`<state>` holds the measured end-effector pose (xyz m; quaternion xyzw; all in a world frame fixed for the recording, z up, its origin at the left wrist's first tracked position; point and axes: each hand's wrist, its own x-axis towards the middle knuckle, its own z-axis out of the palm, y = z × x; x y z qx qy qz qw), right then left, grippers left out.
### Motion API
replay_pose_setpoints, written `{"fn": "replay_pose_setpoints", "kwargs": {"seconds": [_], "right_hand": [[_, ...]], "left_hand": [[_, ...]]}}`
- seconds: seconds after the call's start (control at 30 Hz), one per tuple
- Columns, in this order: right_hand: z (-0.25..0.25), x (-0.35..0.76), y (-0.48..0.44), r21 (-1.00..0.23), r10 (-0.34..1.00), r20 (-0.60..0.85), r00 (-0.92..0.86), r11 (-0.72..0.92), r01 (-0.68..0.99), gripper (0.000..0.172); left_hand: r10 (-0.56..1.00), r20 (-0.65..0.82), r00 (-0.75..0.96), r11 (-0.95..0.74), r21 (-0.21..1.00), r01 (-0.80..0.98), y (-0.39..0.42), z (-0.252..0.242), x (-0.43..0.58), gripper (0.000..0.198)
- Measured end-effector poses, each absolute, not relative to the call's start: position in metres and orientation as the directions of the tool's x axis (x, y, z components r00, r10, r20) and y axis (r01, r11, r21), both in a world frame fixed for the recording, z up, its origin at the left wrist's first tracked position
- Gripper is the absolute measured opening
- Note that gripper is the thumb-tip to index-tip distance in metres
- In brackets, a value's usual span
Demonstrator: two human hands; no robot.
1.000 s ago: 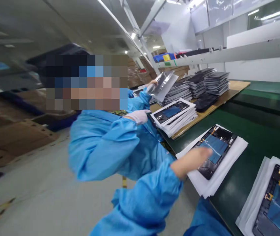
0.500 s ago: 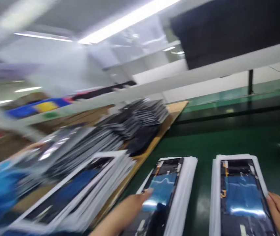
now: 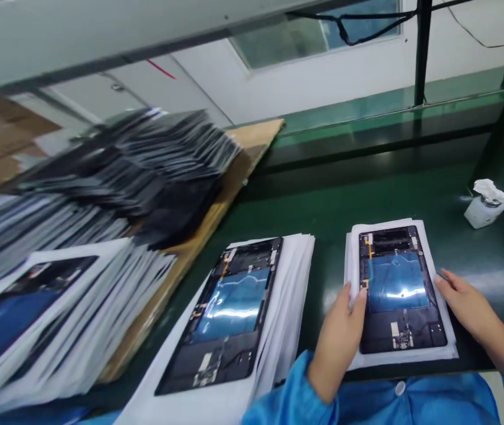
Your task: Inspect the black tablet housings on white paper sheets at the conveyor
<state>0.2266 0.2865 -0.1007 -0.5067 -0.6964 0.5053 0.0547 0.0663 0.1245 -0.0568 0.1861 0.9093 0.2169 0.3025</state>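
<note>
A tablet [image 3: 396, 324] without its cover, showing a blue-filmed battery and an orange flex cable, lies flat on white sheets [image 3: 360, 360] at the bench's front edge. My left hand [image 3: 340, 330] grips the left edge, its thumb over the tablet's rim. On the other side, my right hand [image 3: 467, 301] is closed along the right edge of tablet and sheets, some fingers hidden. To the left, a second tablet [image 3: 229, 307] of the same look rests tilted on a thick stack of white sheets [image 3: 290, 295], apart from both hands.
A wooden board [image 3: 252, 147] at left bears piles of dark panels [image 3: 176, 147] and another stack of white sheets [image 3: 114, 313] topped by a tablet. A small white dispenser bottle [image 3: 480, 212] with tissue stands at right on the green bench [image 3: 323, 200]. A shelf beam [image 3: 123, 35] crosses above.
The view has swung down and to the right. My left hand has left the left-hand tablet and moved to the left edge of the right-hand one. My right hand stays at its right edge.
</note>
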Motion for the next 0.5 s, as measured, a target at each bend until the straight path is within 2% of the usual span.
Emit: {"fn": "replay_pose_setpoints", "kwargs": {"seconds": [0.1,0.2,0.3,0.4,0.43,0.5], "right_hand": [[-0.093,0.217,0.292,-0.771,0.674,-0.516,-0.529,-0.097,0.629,0.06],[-0.089,0.21,0.293,-0.782,0.582,-0.56,-0.589,-0.136,0.609,0.048],[-0.085,0.208,0.291,-0.772,0.574,-0.586,-0.572,-0.18,0.61,0.045],[-0.082,0.208,0.288,-0.771,0.587,-0.601,-0.543,-0.247,0.587,0.053],[-0.081,0.208,0.287,-0.775,0.584,-0.605,-0.542,-0.277,0.567,0.056],[-0.079,0.208,0.283,-0.779,0.571,-0.618,-0.541,-0.349,0.521,0.063]], "left_hand": [[0.432,-0.48,-0.764,0.849,0.503,0.165,0.132,-0.077,0.055,0.055],[0.448,-0.467,-0.762,0.836,0.522,0.171,0.13,-0.079,0.047,0.042],[0.461,-0.459,-0.76,0.864,0.427,0.266,0.129,-0.07,0.049,0.033],[0.44,-0.41,-0.799,0.891,0.31,0.331,0.132,-0.058,0.054,0.031],[0.437,-0.389,-0.811,0.891,0.312,0.331,0.133,-0.055,0.055,0.03],[0.431,-0.373,-0.822,0.877,0.388,0.283,0.134,-0.05,0.054,0.028]]}}
